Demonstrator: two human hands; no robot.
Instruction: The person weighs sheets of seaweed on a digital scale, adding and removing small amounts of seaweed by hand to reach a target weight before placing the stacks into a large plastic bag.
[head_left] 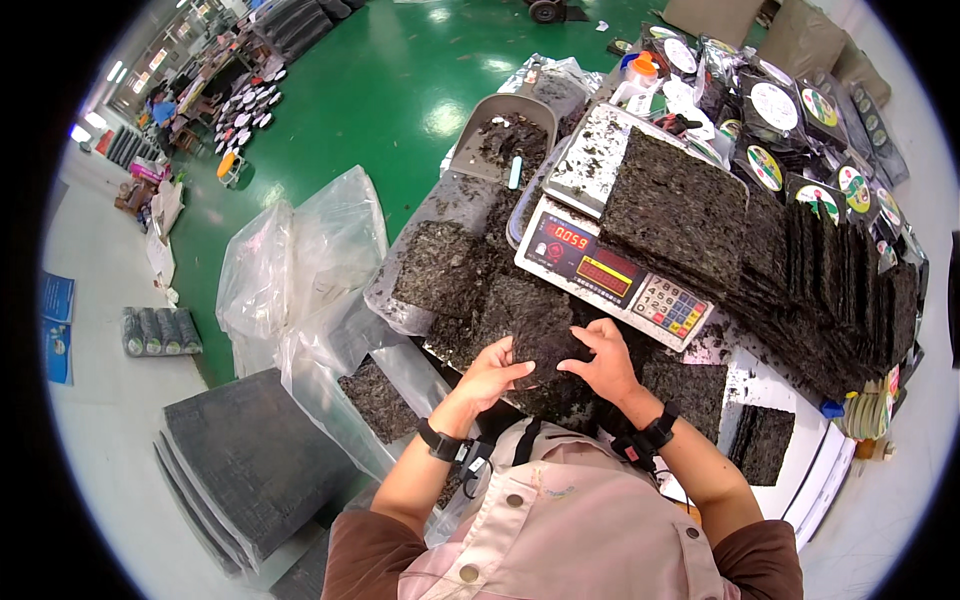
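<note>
Between my two hands is a dark, rough-edged seaweed sheet [528, 318]. My left hand [492, 374] grips its near left edge, the thumb pointing inward. On the opposite side, my right hand [606, 366] has its thumb and forefinger on the right edge. Just beyond stands a digital scale [545, 250] with a lit red display. A thick stack of seaweed sheets [675, 195] rests on its pan. Left of the scale, more seaweed [440, 265] lies loose on a plastic-covered surface.
A grey dustpan-like scoop [478, 150] holds seaweed scraps. Rows of seaweed stacks [840, 275] and round-labelled packages [775, 110] crowd the right side. Clear plastic bags [300, 250] hang at the left, above dark grey slabs [260, 450]. Further off, a person [162, 108] sits by a table.
</note>
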